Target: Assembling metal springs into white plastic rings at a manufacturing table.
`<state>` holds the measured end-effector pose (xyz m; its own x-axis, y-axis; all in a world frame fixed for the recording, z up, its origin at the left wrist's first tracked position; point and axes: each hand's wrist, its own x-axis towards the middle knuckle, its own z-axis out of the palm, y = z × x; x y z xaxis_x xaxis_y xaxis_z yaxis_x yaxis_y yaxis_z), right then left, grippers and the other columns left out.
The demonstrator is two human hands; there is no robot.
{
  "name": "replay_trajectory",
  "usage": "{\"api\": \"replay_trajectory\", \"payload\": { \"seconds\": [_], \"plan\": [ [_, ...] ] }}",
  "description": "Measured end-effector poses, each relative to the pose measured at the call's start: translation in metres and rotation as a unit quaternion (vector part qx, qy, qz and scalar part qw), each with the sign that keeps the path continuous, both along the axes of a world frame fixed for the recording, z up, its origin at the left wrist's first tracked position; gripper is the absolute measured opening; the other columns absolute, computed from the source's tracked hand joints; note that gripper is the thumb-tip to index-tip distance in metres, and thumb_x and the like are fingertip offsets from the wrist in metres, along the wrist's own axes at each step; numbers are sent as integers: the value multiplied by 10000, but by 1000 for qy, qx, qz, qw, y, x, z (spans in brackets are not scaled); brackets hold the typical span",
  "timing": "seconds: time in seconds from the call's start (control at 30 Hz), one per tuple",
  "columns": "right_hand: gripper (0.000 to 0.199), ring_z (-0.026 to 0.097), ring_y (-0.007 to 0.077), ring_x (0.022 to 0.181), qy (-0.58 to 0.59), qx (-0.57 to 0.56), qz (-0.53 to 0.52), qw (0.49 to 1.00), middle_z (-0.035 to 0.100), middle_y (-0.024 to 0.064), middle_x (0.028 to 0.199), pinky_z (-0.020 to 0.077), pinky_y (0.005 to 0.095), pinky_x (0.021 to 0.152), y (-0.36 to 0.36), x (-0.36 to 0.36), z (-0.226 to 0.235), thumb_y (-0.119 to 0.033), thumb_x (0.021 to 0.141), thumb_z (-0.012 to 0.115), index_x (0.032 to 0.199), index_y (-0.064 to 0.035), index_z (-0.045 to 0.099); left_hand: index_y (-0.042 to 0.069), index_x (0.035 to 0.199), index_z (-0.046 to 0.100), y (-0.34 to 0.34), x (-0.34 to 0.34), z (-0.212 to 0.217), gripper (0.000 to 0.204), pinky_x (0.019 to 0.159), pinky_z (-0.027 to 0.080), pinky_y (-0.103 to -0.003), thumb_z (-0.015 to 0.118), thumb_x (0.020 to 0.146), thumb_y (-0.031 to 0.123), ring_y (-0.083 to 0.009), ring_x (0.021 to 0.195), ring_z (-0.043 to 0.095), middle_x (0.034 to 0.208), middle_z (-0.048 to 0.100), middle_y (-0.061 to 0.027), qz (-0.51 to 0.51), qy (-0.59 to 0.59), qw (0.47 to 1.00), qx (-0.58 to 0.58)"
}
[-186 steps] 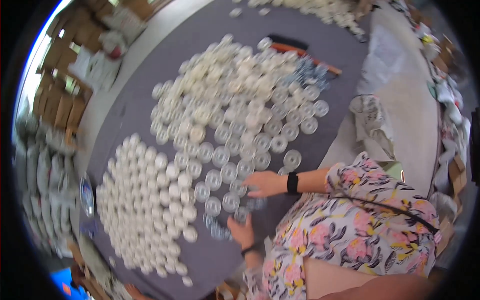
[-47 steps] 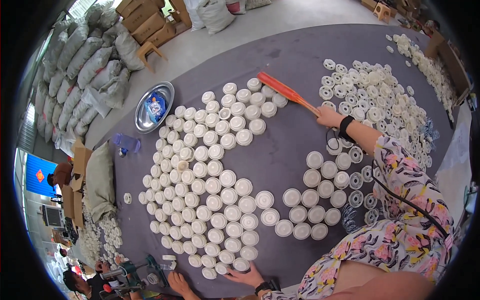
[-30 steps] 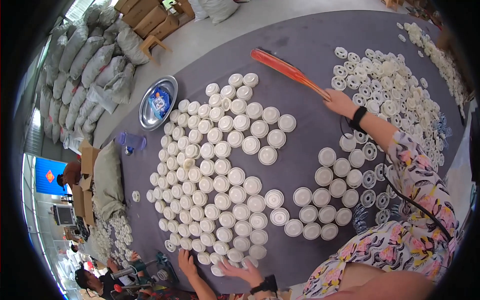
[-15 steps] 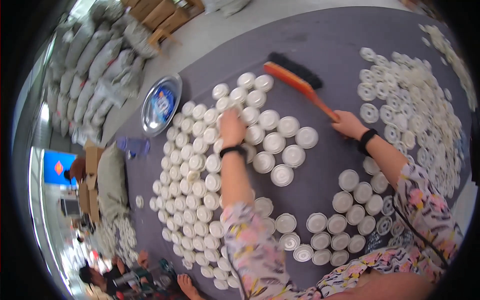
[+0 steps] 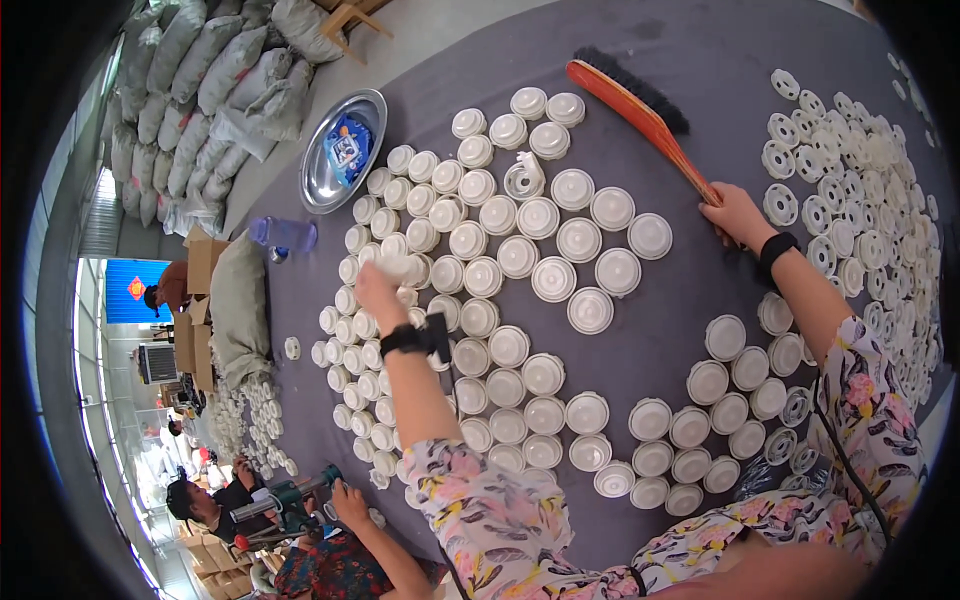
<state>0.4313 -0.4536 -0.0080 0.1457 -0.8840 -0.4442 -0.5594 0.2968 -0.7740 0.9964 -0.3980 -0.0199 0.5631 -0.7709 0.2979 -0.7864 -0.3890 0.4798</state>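
My right hand (image 5: 738,215) is closed round the handle end of a brush (image 5: 640,115) with an orange-red wooden back and dark bristles. The brush slants away to the far left, its bristles facing the far right. On the left, my left hand (image 5: 380,298) is over a dense group of white round plastic caps (image 5: 508,345). Its fingers are blurred, and a blurred white cap (image 5: 402,268) appears to be between them. Among the caps farther off lies a white ring-shaped part (image 5: 524,178) with a raised piece on it.
Loose white rings (image 5: 845,200) are heaped at the right. A metal tray (image 5: 316,180) with a blue packet stands at the far left, near a purple bottle (image 5: 284,234). Full sacks (image 5: 240,75) are stacked beyond the table (image 5: 470,70). Another person (image 5: 340,560) is at the lower left beside a green tool.
My left hand has moved left and nearer across the caps. The ring-shaped part, hidden earlier, now shows. My right hand still holds the brush. The whole view has shifted somewhat.
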Motion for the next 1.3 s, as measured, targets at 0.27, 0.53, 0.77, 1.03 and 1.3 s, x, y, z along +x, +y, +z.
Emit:
{"api": "replay_trajectory", "payload": {
  "seconds": [0.27,0.53,0.77,1.03,1.3],
  "plan": [
    [151,495,135,381,-6,-5,-21,1000,500,46,525,402,279,350,4,-11,-4,-146,804,550,829,-8,494,-7,810,599,24,-24,15,281,629,462,-364,599,716,258,-255,740,587,815,607,-139,86,183,976,76],
    [185,496,137,386,19,-8,-30,999,510,47,536,413,278,363,4,-13,-5,-161,795,556,891,-6,525,-6,807,618,33,-30,20,300,701,458,-413,642,642,244,-360,767,585,798,619,-193,13,-130,961,242],
    [265,517,155,386,0,0,-14,1000,519,65,539,418,278,361,0,-11,4,-228,820,572,943,-2,511,16,861,591,16,-109,56,229,664,415,-251,616,780,229,-106,743,516,802,584,-21,-131,444,886,35],
    [335,580,379,760,183,-220,88,954,600,182,783,449,450,696,6,-8,-27,-343,806,520,942,-38,496,5,788,571,107,-260,91,185,486,371,-233,646,777,174,-60,528,453,586,532,-22,-290,374,859,193],
    [410,605,345,660,105,-110,9,988,573,204,663,455,431,584,-46,45,15,-396,833,472,782,3,546,15,814,523,244,-260,66,114,496,342,-186,598,814,100,-46,592,452,686,517,14,29,582,812,4]
  ]
}}
